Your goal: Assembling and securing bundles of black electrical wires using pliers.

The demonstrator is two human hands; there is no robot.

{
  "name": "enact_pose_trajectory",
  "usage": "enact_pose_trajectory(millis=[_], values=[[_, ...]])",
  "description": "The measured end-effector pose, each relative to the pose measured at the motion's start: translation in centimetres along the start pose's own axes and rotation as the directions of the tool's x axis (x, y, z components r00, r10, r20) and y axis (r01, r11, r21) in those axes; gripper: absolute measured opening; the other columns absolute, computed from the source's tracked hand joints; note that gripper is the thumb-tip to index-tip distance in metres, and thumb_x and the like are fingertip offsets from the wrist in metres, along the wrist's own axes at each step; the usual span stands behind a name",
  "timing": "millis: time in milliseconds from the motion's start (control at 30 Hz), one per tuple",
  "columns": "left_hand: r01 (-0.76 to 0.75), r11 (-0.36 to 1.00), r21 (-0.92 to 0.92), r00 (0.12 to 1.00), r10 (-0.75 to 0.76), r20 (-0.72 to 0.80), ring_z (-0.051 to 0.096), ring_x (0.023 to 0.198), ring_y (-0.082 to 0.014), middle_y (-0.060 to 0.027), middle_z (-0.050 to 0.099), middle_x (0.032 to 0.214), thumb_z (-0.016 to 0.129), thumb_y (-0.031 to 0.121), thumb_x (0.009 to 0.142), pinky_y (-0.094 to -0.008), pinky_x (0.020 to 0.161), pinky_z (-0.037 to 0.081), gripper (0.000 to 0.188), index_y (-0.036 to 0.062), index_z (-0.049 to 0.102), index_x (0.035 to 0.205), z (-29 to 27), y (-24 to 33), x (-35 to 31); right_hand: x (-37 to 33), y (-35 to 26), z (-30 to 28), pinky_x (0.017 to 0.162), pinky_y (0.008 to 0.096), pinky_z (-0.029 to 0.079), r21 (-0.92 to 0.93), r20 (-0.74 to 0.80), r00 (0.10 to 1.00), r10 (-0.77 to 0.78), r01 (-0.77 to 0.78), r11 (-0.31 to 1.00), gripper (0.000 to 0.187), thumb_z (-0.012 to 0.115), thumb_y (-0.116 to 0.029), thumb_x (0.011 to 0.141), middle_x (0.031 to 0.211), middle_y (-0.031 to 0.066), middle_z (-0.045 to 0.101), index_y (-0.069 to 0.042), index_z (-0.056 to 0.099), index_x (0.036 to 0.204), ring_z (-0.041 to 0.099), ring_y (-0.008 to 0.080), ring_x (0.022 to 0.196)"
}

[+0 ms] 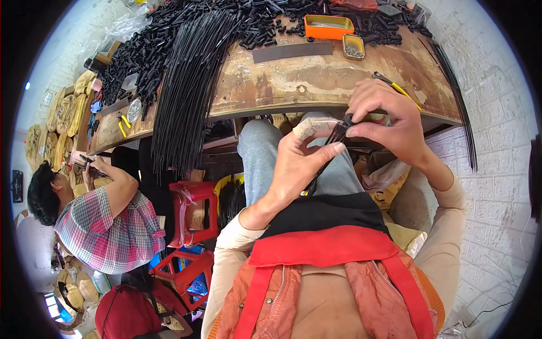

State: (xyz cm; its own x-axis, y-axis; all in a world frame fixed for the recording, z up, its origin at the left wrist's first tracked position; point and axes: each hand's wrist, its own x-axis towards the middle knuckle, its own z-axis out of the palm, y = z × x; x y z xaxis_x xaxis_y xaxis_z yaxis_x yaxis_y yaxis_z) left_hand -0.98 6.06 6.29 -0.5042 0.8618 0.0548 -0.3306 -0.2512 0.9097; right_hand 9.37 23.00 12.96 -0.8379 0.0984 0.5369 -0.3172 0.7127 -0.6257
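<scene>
Above my lap, my left hand (299, 164) closes around a short bundle of thin black rods (337, 134). Tan tape wraps its index finger. My right hand (389, 116) pinches a small black fitting (348, 120) at the bundle's upper end. Fingers cover part of both, so how rods and fitting join is hidden. Just beyond the right hand, yellow-and-black pliers (400, 89) lie on the worn wooden table (271, 85). Farther left, a large sheaf of long black rods (189, 96) hangs over the table's near edge.
Black plastic parts (135, 59) are heaped across the table's back and left. An orange tin (328, 33) stands near a small tin (353, 47) of metal bits. A co-worker in a checked shirt (110, 229) sits at left, near red stools (195, 212). A white brick wall (485, 113) bounds the right.
</scene>
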Motion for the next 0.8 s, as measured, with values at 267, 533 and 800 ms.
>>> enact_pose_trajectory(millis=[267, 533, 800], values=[[0.109, 0.993, -0.050, 0.991, -0.105, 0.079, 0.063, 0.079, -0.0085, -0.0053, 0.069, 0.086, 0.073, 0.005, 0.081, -0.0235, 0.073, 0.051, 0.017, -0.0007, 0.069, 0.097, -2.1, 0.7, 1.0, -0.4, 0.6, 0.4, 0.102, 0.0457, 0.035, 0.164, 0.046, 0.999, 0.003, -0.011, 0.986, 0.022, 0.080, -0.003, 0.066, 0.085, 0.0045, 0.068, -0.007, 0.064, 0.079, 0.062, 0.0222, 0.098], [0.267, 0.935, -0.232, 0.942, -0.204, 0.265, 0.065, 0.076, -0.0150, -0.0078, 0.068, 0.085, 0.074, 0.007, 0.080, -0.0294, 0.070, 0.054, 0.017, -0.0001, 0.066, 0.093, -2.9, -0.5, 2.0, -1.2, 2.3, 1.7, 0.113, 0.0546, 0.020, 0.573, 0.087, 0.996, 0.006, -0.055, 0.818, 0.024, 0.079, 0.003, 0.064, 0.090, 0.0104, 0.070, -0.005, 0.064, 0.082, 0.063, 0.0263, 0.100], [0.105, 0.949, -0.298, 0.994, -0.091, 0.062, 0.062, 0.075, -0.0103, -0.0058, 0.068, 0.086, 0.073, 0.005, 0.081, -0.0243, 0.070, 0.051, 0.013, 0.0006, 0.068, 0.092, -1.5, 0.0, 1.4, -1.6, 2.7, 3.5, 0.114, 0.0548, 0.021, 0.595, -0.157, 0.977, 0.147, -0.026, 0.803, 0.031, 0.076, 0.004, 0.066, 0.093, 0.0143, 0.070, -0.003, 0.060, 0.093, 0.064, 0.0271, 0.099]])
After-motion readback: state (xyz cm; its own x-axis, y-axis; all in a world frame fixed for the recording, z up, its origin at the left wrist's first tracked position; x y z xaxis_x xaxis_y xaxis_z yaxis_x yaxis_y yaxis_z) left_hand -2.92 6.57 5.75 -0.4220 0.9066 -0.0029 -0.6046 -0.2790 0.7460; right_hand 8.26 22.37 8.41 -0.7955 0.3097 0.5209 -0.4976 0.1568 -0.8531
